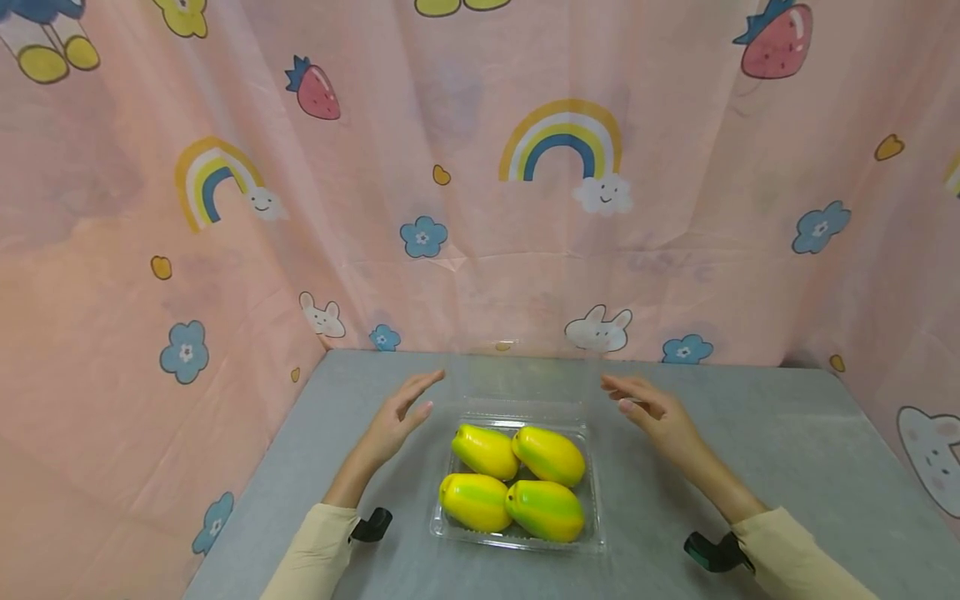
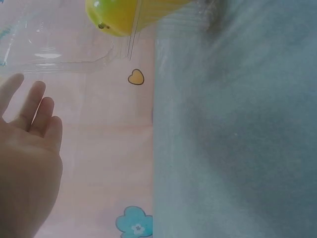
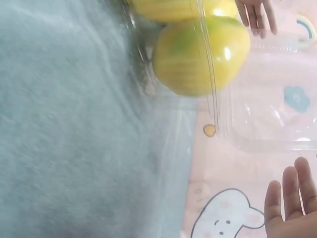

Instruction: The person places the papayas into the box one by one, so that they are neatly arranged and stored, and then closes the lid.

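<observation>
A clear plastic clamshell box [image 1: 517,543] lies on the table with its transparent lid [image 1: 525,379] raised at the back. Several yellow-green papayas [image 1: 546,510] fill its tray in two rows. On the lid's left side is my left hand [image 1: 390,423], fingers extended and holding nothing. My right hand [image 1: 663,421] is on the opposite side, its fingers loosely bent toward the lid. Both hands look just apart from the lid; contact is hard to tell. In the right wrist view, the lid's edge [image 3: 277,146] passes above the right hand's fingers [image 3: 292,191].
The grey table [image 1: 750,467] extends on both sides of the box. A pink printed curtain [image 1: 480,283] hangs behind the table and along its sides. Each wrist carries a small black camera, the left camera [image 1: 372,525] and the right camera [image 1: 712,552].
</observation>
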Available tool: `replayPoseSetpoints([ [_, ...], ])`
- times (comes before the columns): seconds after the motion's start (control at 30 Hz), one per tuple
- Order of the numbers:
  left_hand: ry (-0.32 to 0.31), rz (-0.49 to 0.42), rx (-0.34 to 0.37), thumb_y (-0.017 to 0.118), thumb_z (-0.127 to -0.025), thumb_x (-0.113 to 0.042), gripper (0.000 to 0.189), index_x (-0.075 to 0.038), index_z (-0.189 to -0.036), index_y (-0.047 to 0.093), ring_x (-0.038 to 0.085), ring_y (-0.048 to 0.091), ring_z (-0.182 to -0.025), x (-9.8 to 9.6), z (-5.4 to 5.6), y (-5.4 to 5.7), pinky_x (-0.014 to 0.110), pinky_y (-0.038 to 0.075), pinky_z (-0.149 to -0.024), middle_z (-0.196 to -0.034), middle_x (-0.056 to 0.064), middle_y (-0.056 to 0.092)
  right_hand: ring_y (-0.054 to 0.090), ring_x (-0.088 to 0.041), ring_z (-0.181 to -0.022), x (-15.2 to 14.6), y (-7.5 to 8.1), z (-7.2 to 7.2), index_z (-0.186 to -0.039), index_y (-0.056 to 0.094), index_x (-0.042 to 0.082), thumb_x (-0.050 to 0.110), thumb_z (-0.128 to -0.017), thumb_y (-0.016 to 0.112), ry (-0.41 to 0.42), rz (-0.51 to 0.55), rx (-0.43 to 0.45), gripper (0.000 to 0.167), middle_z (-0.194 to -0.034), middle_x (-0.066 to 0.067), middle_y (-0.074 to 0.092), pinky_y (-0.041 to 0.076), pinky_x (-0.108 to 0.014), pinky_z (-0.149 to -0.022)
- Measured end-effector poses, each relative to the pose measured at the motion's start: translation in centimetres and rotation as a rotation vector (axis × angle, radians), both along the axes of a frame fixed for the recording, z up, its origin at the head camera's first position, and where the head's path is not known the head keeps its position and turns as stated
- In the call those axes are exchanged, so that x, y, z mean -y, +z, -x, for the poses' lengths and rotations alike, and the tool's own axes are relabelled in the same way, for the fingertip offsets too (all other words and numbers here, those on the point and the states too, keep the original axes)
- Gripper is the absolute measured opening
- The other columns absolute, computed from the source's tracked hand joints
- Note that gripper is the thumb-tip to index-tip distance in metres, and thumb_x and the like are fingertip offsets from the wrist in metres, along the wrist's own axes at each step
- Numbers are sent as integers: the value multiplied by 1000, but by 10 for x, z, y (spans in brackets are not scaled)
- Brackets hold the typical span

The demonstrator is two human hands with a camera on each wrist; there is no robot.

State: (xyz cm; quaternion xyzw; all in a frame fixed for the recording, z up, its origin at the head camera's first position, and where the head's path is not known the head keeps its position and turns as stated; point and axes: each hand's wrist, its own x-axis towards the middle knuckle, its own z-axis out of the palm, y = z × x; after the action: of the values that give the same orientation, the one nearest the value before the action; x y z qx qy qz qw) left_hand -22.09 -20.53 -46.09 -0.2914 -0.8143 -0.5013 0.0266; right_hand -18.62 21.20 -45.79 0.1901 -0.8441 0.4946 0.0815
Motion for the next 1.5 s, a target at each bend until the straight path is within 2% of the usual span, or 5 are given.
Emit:
replayPoseSetpoints([
  [0.23,-13,10,-20,44,-104,-11,44,-7,-147,45,39,39,-142,5,-13,-6,71,31,-112,-152,14,46,56,6,-109,2,0,-15,-140,56,11,19,-105,46,-27,-29,27,37,-131,-9,62,44,-6,-92],
  [0.73,56,55,97,38,-107,-19,39,-11,-141,54,39,39,-144,6,-28,-29,67,32,-114,-150,12,50,58,6,-107,0,-25,-27,-133,62,11,22,-106,45,-17,-17,118,34,-129,-10,63,51,-12,-88],
  [1.0,52,72,110,37,-106,-11,39,-7,-139,56,40,44,-139,9,-28,-39,62,36,-114,-147,14,52,56,9,-104,-2,-40,-30,-131,63,7,19,-106,43,20,15,112,34,-122,15,61,53,-17,-85],
  [1.3,-34,92,78,40,-105,-10,39,-5,-141,54,41,44,-138,12,-31,-41,34,39,-115,-148,16,50,54,10,-108,-3,-47,-38,-130,66,16,18,-104,48,35,-8,132,32,-126,-7,64,51,-17,-87],
  [1.5,-53,102,73,44,-105,-14,39,-4,-141,53,41,44,-139,14,-33,-44,43,39,-115,-149,15,50,52,10,-107,-2,-55,-41,-130,66,16,17,-102,53,40,-2,160,31,-124,-6,63,51,-16,-86],
])
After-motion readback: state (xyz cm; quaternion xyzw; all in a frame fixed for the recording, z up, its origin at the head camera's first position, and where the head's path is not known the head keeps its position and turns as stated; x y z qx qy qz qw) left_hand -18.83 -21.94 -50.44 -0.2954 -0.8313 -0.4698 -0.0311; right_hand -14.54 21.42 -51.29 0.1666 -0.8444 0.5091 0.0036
